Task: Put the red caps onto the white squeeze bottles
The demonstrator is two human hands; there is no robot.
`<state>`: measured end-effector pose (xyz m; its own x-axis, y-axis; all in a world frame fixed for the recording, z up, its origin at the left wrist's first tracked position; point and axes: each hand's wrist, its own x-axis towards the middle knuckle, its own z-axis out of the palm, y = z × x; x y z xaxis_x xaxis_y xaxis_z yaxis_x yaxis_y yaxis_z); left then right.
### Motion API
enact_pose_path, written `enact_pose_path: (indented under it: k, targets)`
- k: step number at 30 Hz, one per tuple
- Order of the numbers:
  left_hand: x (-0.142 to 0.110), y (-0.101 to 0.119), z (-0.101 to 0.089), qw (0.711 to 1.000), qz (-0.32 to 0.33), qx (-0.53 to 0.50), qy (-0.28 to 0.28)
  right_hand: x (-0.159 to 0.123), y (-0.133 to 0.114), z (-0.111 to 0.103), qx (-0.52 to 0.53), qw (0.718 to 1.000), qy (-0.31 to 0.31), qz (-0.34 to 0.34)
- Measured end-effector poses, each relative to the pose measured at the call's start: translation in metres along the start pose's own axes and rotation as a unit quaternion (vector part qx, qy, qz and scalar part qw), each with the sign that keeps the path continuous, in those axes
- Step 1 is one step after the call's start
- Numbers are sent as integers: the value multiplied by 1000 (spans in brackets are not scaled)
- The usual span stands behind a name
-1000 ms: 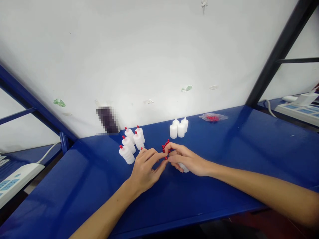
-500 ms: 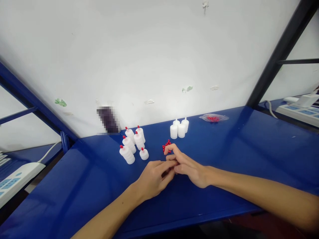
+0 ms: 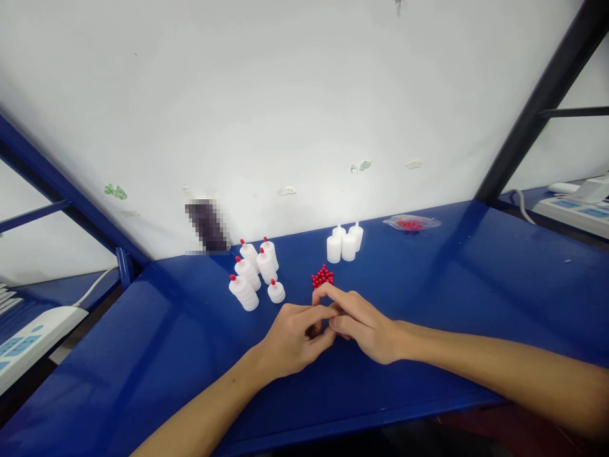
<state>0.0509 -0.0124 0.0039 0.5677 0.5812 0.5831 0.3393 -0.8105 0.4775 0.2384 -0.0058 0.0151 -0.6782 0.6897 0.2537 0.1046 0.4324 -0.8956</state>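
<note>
My left hand (image 3: 295,339) and my right hand (image 3: 366,325) meet above the near part of the blue table. Both are closed, fingertips together, and whatever lies between them is hidden by the fingers. The right index finger arches forward, close to a small pile of red caps (image 3: 323,274). To the left stand stacks of white round nozzle lids (image 3: 245,293) with red caps on top. A single white lid (image 3: 276,292) with a red tip sits apart, in front of them. Farther back are several white stacks (image 3: 333,249) whose thin spouts show no red.
A clear plastic bag (image 3: 412,223) with red pieces lies near the wall on the blue table (image 3: 476,279). A blurred dark object (image 3: 208,225) leans at the wall. Frame posts flank the table, and power strips (image 3: 33,343) lie beyond them on both sides.
My right hand has drawn slightly back toward me, its index finger lower, uncovering more of the red pile. The left hand stays nearly in place. The view has shifted a little.
</note>
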Motion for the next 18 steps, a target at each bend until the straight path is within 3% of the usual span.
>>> enact_pose_path:
  k: [4, 7, 10, 13, 16, 18]
  targets:
    - [-1, 1, 0, 999, -11, 19, -29, 0, 1, 0, -46, 999, 5, -8]
    - [1, -1, -10, 998, -16, 49, -45, 2, 1, -5, -62, 998, 8, -15]
    - [5, -4, -31, 985, 14, 170, 23, 5, 4, -14, -103, 993, 48, -15]
    - [12, -5, -56, 923, 15, 376, 84, 9, 8, -25, -136, 984, 111, 13]
    - [16, -6, -71, 853, -32, 516, 75, 14, 10, -36, -98, 981, 162, 33]
    - [15, -7, -74, 830, -48, 552, 61, 17, 10, -41, -51, 982, 179, 43]
